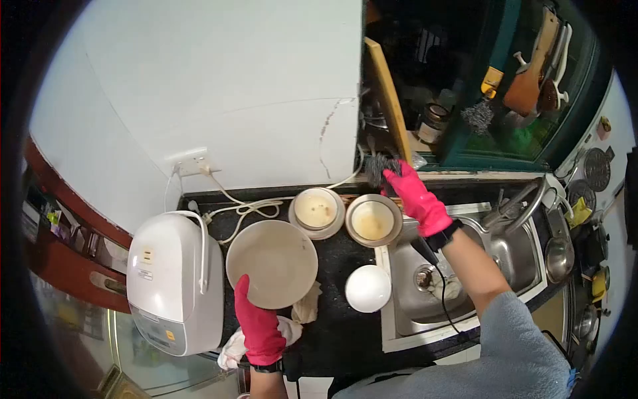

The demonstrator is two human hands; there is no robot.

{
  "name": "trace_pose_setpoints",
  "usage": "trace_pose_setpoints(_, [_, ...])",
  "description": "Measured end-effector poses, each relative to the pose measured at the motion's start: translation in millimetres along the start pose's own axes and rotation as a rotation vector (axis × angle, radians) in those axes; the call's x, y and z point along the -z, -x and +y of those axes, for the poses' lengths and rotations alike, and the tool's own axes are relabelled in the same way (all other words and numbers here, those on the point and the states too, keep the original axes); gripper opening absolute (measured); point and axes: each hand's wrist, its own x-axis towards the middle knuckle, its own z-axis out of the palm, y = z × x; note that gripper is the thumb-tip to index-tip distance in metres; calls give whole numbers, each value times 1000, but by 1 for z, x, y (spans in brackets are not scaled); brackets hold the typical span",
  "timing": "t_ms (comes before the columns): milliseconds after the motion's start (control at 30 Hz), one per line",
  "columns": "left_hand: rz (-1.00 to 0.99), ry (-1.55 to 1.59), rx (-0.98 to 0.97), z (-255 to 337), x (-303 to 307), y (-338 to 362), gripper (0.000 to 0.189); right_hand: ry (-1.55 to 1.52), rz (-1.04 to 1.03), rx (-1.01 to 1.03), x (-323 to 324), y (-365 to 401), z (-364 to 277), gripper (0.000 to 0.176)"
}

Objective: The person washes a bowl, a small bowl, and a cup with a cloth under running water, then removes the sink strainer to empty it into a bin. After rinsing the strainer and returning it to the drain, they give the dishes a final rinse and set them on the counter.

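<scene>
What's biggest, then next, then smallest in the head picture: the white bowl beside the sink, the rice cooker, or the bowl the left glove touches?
1. Rice cooker
2. Large beige bowl
3. Small white bowl

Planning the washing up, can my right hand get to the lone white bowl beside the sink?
Probably yes: nothing covers the lone white bowl, though the right hand is busy with a dark scourer.

A white wall (232,66), cracked beside a green-framed window (495,161), carries a low socket (191,163). Below runs a black surface (339,336), a steel sink (517,259) set toward its right edge; pale floor (315,388) shows past the near edge.
</scene>
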Motion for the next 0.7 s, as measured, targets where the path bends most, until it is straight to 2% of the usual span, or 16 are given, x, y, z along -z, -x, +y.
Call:
trace_pose_setpoints(33, [5,-4,-2,-15,4,-7,44,166,127,-25,-13,-20,1,42])
trace_pose_setpoints(67, [-2,-80,4,-29,7,-12,47,164,124,-26,-19,-42,8,42])
trace_pose_setpoints(133, [5,-187,30,-54,8,-22,56,793,371,492,-30,-75,18,65])
trace_pose_setpoints(167, [2,-188,33,-66,7,-26,56,795,371,487,-29,-82,17,65])
trace_pose_setpoints(233, [-6,6,146,-75,8,-32,55,903,184,371,-34,-83,3,87])
trace_pose_setpoints(267, [-62,-311,-1,-69,13,-33,55,898,88,347,-32,-90,7,91])
trace_pose_setpoints(300, [-60,-321,12,-67,10,-33,55,854,-28,406,-27,-97,15,89])
trace_pose_setpoints(367, [-5,-239,55,-66,9,-33,55,765,-146,169,-24,-76,1,85])
trace_pose_setpoints(400, [-15,-264,97,-89,11,-36,54,645,-103,205,-23,-57,2,70])
trace_pose_setpoints(433, [-20,-269,101,-87,12,-39,54,643,-104,198,-19,-38,1,70])
trace_pose_setpoints(500, [-89,-199,159,-80,8,-46,51,556,-120,268,-7,-5,3,53])
trace_pose_setpoints(533, [-106,-202,161,-80,9,-46,51,556,-110,255,2,7,12,53])
trace_pose_setpoints(600, [28,-420,16,-83,5,-44,54,608,-91,242,26,34,30,36])
trace_pose_setpoints(633, [1,-416,13,-84,3,-45,54,612,-70,225,37,43,42,36])
trace_pose_setpoints(700, [-76,-150,201,-90,4,-57,51,519,-93,61,55,58,64,30])
